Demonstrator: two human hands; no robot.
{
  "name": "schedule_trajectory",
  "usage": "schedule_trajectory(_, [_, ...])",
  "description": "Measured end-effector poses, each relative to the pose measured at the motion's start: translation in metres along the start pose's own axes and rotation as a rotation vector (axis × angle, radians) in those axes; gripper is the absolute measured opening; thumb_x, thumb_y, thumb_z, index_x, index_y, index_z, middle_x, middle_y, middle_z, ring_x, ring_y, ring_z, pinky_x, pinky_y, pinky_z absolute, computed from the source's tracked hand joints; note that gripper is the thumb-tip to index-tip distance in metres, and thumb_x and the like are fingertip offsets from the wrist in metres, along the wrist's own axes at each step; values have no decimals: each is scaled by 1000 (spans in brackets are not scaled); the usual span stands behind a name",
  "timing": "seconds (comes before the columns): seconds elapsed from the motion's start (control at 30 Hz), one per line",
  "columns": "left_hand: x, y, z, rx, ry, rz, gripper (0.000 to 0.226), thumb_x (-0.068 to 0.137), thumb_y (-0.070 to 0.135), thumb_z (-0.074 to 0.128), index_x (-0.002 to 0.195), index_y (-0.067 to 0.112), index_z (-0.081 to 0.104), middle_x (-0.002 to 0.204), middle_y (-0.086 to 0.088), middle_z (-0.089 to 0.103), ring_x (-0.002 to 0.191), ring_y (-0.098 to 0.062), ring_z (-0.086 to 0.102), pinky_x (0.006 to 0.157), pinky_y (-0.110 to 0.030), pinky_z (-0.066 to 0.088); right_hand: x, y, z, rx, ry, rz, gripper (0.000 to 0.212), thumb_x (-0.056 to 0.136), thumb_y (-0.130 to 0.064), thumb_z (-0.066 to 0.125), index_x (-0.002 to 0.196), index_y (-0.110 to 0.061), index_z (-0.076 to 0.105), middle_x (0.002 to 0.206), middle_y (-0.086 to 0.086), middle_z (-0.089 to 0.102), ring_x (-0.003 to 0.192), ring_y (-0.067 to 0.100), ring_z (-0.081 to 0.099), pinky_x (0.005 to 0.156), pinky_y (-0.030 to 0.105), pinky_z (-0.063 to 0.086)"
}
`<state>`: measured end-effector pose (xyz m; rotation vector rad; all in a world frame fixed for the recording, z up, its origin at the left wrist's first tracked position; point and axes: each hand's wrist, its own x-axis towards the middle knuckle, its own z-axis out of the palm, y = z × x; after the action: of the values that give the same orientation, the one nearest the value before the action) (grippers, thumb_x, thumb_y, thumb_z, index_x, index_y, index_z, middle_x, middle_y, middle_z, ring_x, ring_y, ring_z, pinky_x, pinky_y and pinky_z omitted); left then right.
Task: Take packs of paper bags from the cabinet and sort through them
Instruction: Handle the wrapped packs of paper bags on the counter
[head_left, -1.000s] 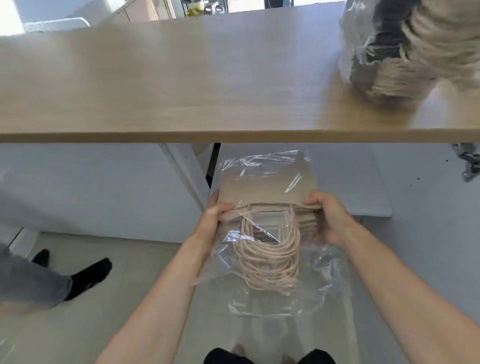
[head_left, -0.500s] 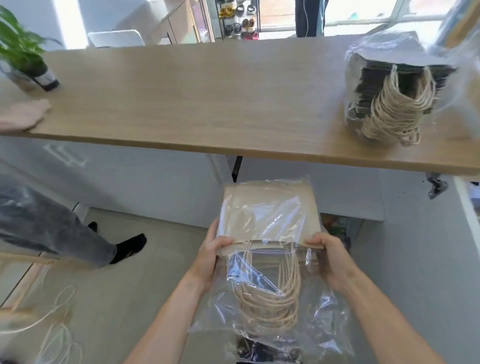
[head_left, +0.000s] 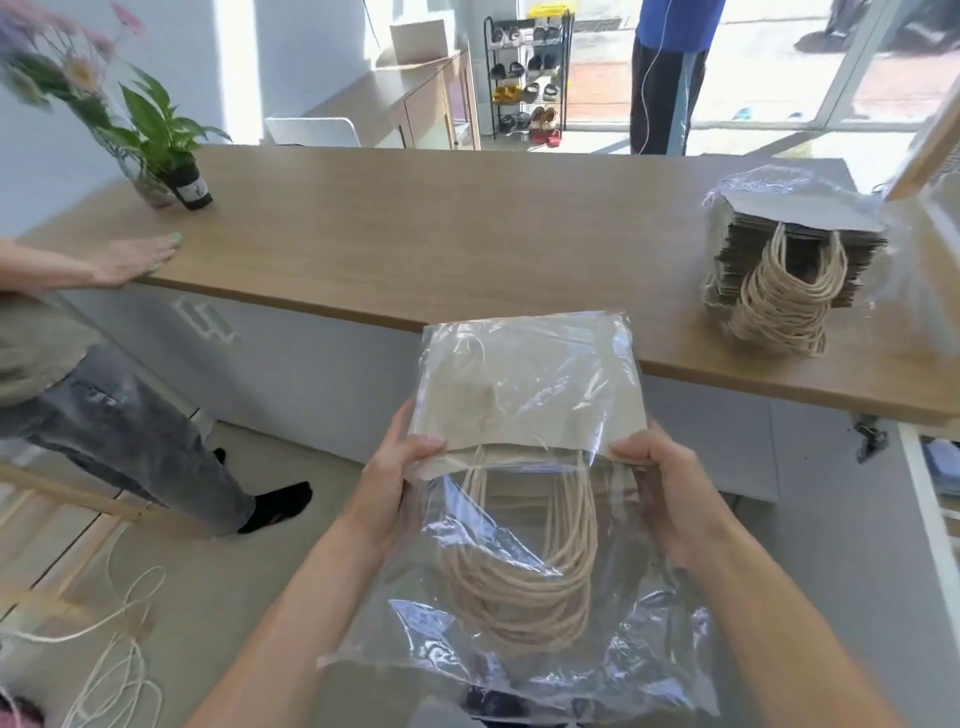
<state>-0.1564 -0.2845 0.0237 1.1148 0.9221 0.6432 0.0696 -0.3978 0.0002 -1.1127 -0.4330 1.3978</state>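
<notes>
While it sat low under the desk edge a second ago, the pack is higher now.
Pack: clear plastic bag of flat brown paper bags with twine handles (head_left: 524, 395), lower centre of frame, its far edge just over the long wooden desk (head_left: 415, 234).
Hands: left hand (head_left: 400, 467) and right hand (head_left: 660, 478) clamped on its sides.
Already sorted: grey-wrapped second pack (head_left: 784, 260), right of frame, lying on the desk.
Meaning: likely about to be set down.

Two packs of paper bags are showing: one pack (head_left: 524, 395) in hand; another pack (head_left: 789, 260) sitting on the counter (head_left: 415, 244); two hands are gripping.
</notes>
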Motion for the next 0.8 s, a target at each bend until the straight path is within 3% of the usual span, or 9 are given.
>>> schedule_trajectory(0.13, [21,27,1,-6,-18,51,52,91,2,43,140,18,43,98,4,76,80,-6,71,62,-14,53,16,-31,8,9,-20,-46,47,60,-19,63,106,-23,65,60,0,65,42,17,58,41,27,47])
schedule_trajectory(0.23, [50,44,4,-25,-53,94,48,90,2,42,135,19,47,94,7,77,82,-5,71,61,-13,52,35,-54,13,-48,46,-88,37,55,-26,68,91,-19,66,65,2,66,49,20,61,43,28,48])
schedule_trajectory(0.3, [73,52,4,-54,-62,79,47,90,5,44,135,17,49,104,0,75,95,-14,70,79,-22,54,51,-67,15,-60,95,-112,28,55,-30,68,81,-19,64,63,3,65,50,21,62,48,32,50])
schedule_trajectory(0.37, [97,56,4,-112,-68,12,52,88,10,47,139,18,46,124,-14,65,115,-32,60,105,-45,42,69,-77,17,-87,147,-177,22,58,-32,67,76,-20,64,64,3,65,53,20,62,50,30,49])
schedule_trajectory(0.4, [111,58,4,-124,-78,-4,52,87,11,49,139,18,48,130,-19,60,121,-38,54,109,-52,35,79,-81,17,-108,182,-209,20,62,-33,65,77,-20,65,68,3,66,58,20,62,54,31,49])
schedule_trajectory(0.47, [141,63,7,-107,-84,2,50,83,12,53,133,15,54,133,-23,56,122,-40,51,110,-53,32,102,-88,18,-163,267,-242,26,70,-38,59,85,-19,66,80,6,68,73,23,63,69,35,48])
schedule_trajectory(0.57, [187,74,17,-77,-123,4,54,76,12,59,130,14,56,128,-21,61,116,-37,58,103,-47,42,134,-100,12,-183,398,-248,38,74,-43,53,97,-15,66,99,15,69,93,33,62,90,45,46])
schedule_trajectory(0.7, [241,82,29,-72,-193,-141,52,79,13,56,130,2,54,120,-26,61,101,-38,61,88,-45,49,170,-115,-1,-222,543,-236,31,81,-45,49,89,-19,64,95,13,67,88,29,60,87,43,44])
schedule_trajectory(0.8, [272,88,37,-37,-245,-212,55,79,17,58,131,-2,52,121,-31,55,104,-43,53,97,-54,43,192,-121,-12,-215,624,-255,23,86,-38,49,77,-21,61,87,11,64,80,24,57,78,37,41])
